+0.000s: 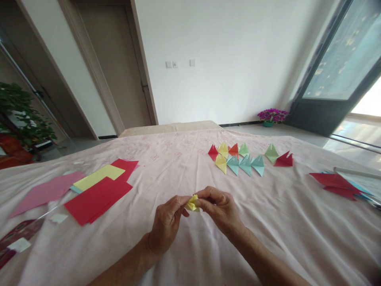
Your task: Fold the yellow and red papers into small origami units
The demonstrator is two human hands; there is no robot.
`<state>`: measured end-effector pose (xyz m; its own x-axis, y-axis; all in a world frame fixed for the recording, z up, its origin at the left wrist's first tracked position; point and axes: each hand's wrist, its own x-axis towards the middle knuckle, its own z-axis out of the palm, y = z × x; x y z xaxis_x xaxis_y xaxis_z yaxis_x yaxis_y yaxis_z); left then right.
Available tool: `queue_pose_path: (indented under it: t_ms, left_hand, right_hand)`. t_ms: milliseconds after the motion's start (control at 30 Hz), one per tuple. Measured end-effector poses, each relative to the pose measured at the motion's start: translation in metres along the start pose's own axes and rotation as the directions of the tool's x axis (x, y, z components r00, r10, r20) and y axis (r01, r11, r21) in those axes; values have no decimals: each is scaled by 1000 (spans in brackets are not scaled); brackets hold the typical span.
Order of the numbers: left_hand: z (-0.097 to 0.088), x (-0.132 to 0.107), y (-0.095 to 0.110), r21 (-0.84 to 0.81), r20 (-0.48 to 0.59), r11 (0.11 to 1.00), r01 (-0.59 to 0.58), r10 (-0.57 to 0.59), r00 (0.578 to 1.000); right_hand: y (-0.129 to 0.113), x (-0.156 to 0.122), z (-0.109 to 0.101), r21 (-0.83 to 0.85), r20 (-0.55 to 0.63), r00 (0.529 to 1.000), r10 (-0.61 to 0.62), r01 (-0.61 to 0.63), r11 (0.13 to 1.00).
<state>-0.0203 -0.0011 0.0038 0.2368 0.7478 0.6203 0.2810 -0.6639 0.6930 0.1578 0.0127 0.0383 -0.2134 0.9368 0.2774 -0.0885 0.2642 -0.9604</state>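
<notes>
Above the pale pink bedsheet (190, 246), pinched between left hand (166, 226) and right hand (218, 208): small folded yellow paper piece (193, 203). Beyond, folded coloured paper triangles (241, 159); leftward, flat red paper sheets (98, 196).

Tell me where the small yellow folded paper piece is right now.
In the head view, the small yellow folded paper piece is at lower centre, pinched between the left hand and right hand above the pink bedsheet.

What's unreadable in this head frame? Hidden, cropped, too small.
- Yellow folded paper: mostly covered by fingers of left hand and right hand; fold shape unclear.
- Red sheets at right: the stack beneath runs off the frame's right edge.
- Dark red item: cropped at left edge.
- Wall switches: too small.
</notes>
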Motion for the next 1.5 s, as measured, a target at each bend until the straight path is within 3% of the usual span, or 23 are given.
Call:
queue_pose_path:
  t_ms: [200, 433, 767, 967, 1300, 1500]
  left_hand:
    - [0, 2, 2, 33, 6, 998, 45, -45, 999]
    - [3, -1, 1, 33, -5, 979, 202, -202, 979]
    - [10, 5, 12, -98, -18, 884, 458, -461, 887]
    - [9, 9, 10, -182, 41, 848, 497, -499, 866]
    - [9, 7, 10, -55, 105, 863, 502, -495, 863]
    - [8, 10, 7, 7, 122, 857, 515, -511, 851]
  right_hand:
    - [3, 0, -4, -178, -29, 996, -85, 78, 981]
    - [-3, -1, -2, -346, -49, 986, -160, 134, 929]
    - [0, -5, 1, -376, -52, 971, -233, 197, 905]
    - [1, -4, 1, -331, -39, 981, -189, 166, 929]
    - [-6, -6, 0, -296, -28, 989, -148, 133, 946]
    - [-4, -1, -1, -90, 31, 998, 60, -57, 994]
